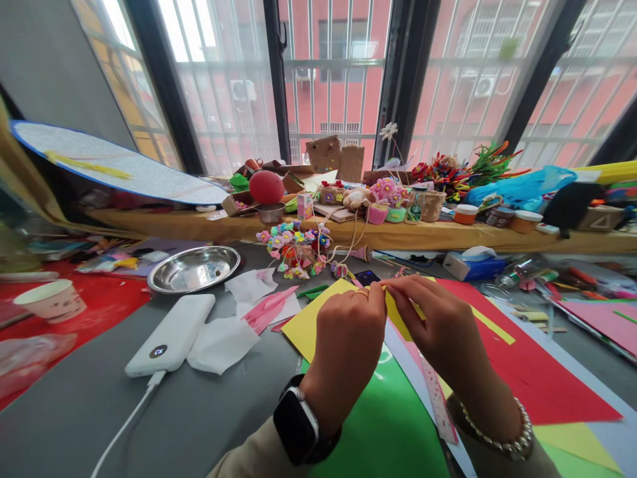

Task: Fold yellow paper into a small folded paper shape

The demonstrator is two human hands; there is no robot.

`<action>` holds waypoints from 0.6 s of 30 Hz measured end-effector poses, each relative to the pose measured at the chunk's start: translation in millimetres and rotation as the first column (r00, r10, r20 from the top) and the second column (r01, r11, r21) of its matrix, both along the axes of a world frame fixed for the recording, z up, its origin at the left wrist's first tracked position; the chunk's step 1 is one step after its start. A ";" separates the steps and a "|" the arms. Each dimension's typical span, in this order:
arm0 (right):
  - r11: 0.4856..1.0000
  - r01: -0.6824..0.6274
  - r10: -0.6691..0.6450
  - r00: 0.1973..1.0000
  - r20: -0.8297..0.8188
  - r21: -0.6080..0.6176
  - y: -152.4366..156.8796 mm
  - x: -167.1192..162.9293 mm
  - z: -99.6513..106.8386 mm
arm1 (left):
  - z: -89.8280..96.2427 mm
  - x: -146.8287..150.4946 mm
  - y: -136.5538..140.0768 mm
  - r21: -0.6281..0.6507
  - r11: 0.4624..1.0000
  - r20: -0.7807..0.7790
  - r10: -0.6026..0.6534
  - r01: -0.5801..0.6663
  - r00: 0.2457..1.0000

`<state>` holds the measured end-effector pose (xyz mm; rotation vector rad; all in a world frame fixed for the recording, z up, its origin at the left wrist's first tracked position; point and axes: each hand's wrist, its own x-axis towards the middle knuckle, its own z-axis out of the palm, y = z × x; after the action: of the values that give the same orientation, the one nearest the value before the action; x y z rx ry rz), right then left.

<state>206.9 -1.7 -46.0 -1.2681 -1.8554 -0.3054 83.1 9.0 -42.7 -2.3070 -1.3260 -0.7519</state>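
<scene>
In the middle of the head view, my left hand (348, 332) and my right hand (438, 325) meet at the fingertips above the table. Both pinch closed. A small sliver of yellow shows by the fingertips, but the fingers hide most of what they hold. Under and behind my hands lies a sheet of yellow paper (311, 318). Below them is a glossy green sheet (388, 411). A pink patterned ruler (438, 401) lies beneath my right wrist. To the right, a narrow yellow paper strip (495, 326) rests on red paper (542, 372).
Left of my hands are a white power bank (174, 332) with a cable, crumpled tissue (221, 345), a metal dish (194, 289) and a paper cup (52, 302). Behind stand a bunch of small craft flowers (293, 249) and a cluttered ledge (209, 229) under barred windows.
</scene>
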 end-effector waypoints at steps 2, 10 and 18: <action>1.000 0.002 -0.002 1.000 0.001 -0.008 0.4 0.6 -0.2 | -0.7 0.5 0.3 -0.002 1.000 0.000 -0.006 0.006 1.000; 0.998 -0.037 0.036 0.999 -0.025 -0.055 0.4 4.0 0.6 | -3.9 3.6 -1.2 -0.003 1.000 -0.012 -0.014 0.014 1.000; 0.995 -0.063 0.057 0.996 -0.069 -0.080 0.0 1.3 1.6 | -4.8 4.6 -1.8 0.045 0.999 -0.023 0.012 -0.011 1.000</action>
<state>208.1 -1.7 -44.4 -1.2596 -1.8619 -0.1543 87.7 7.2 -47.5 -2.2650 -1.2979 -0.7414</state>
